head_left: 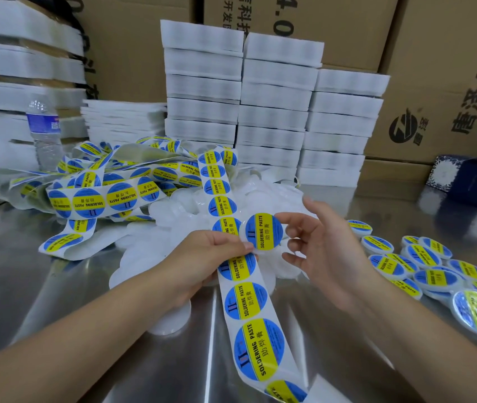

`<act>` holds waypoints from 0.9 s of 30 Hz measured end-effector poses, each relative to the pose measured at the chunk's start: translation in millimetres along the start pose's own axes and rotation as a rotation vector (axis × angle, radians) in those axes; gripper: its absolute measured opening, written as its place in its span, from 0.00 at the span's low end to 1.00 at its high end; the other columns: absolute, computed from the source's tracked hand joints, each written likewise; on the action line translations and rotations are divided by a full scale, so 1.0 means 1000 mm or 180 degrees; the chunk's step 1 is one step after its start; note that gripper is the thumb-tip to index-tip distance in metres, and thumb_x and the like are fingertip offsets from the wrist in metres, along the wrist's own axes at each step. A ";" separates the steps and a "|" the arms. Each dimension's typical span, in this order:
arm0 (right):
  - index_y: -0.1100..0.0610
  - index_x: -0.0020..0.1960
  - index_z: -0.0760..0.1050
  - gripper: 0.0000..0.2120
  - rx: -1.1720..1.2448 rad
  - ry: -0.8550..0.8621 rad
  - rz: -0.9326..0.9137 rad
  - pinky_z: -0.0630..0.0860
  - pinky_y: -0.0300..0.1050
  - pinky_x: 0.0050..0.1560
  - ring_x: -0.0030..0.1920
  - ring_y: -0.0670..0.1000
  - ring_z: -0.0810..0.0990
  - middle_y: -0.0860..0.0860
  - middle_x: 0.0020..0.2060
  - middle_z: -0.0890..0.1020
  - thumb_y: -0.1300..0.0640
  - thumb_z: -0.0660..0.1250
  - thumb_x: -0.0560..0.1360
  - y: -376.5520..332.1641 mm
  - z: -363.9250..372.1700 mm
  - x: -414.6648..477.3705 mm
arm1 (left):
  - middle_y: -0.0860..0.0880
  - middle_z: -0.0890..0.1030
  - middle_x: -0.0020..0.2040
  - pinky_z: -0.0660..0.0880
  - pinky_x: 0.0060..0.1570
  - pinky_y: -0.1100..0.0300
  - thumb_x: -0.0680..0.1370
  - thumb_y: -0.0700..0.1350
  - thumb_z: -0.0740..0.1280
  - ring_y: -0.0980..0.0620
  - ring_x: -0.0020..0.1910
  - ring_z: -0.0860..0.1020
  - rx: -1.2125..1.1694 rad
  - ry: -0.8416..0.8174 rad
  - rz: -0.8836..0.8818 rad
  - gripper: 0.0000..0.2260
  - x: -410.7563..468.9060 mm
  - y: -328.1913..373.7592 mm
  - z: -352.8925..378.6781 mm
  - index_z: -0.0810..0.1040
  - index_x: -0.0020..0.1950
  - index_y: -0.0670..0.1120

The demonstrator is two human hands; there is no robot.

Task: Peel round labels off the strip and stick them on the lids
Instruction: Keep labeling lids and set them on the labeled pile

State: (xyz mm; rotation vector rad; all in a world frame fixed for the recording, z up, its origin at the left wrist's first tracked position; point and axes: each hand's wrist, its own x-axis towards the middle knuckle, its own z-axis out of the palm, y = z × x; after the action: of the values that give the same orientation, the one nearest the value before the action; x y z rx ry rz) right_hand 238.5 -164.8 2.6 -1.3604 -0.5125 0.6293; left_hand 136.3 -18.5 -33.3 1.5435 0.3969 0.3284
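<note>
Label strip (247,303) in left hand (202,257)

Left hand (202,258) on label strip (244,298) and labelled lid (261,231), right hand (323,248) just beside.

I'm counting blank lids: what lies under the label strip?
Plain white lids lie heaped under the label strip; nearer the person, bare metal table. How many lids it covers cannot be seen.
</note>
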 end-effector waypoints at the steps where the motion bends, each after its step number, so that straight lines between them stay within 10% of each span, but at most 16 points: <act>1: 0.52 0.35 0.84 0.21 -0.0007 0.0001 0.0015 0.69 0.45 0.45 0.31 0.47 0.66 0.47 0.32 0.69 0.42 0.59 0.75 0.000 0.000 0.000 | 0.44 0.86 0.44 0.79 0.49 0.53 0.73 0.46 0.71 0.50 0.40 0.84 0.0011 -0.0008 0.0005 0.05 0.000 0.000 0.000 0.86 0.42 0.45; 14: 0.50 0.41 0.85 0.20 -0.0142 -0.0071 -0.0016 0.69 0.42 0.41 0.30 0.45 0.68 0.46 0.31 0.71 0.42 0.58 0.75 0.006 -0.003 0.003 | 0.45 0.86 0.43 0.76 0.56 0.47 0.72 0.47 0.72 0.49 0.40 0.83 0.0111 0.0000 0.0006 0.05 -0.001 0.001 0.001 0.86 0.40 0.48; 27: 0.46 0.37 0.84 0.21 -0.0786 0.0415 -0.0464 0.70 0.43 0.40 0.32 0.47 0.67 0.46 0.31 0.71 0.44 0.56 0.78 0.006 0.002 0.002 | 0.46 0.86 0.40 0.79 0.36 0.62 0.73 0.44 0.71 0.53 0.36 0.83 -0.0049 -0.0059 0.0066 0.05 -0.001 0.001 0.000 0.86 0.39 0.47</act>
State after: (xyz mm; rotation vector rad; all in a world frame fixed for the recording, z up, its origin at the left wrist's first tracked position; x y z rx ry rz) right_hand 237.6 -161.5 -2.5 -1.5690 -0.5919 0.3635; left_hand 135.0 -19.1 -32.1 1.5353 0.3634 0.3325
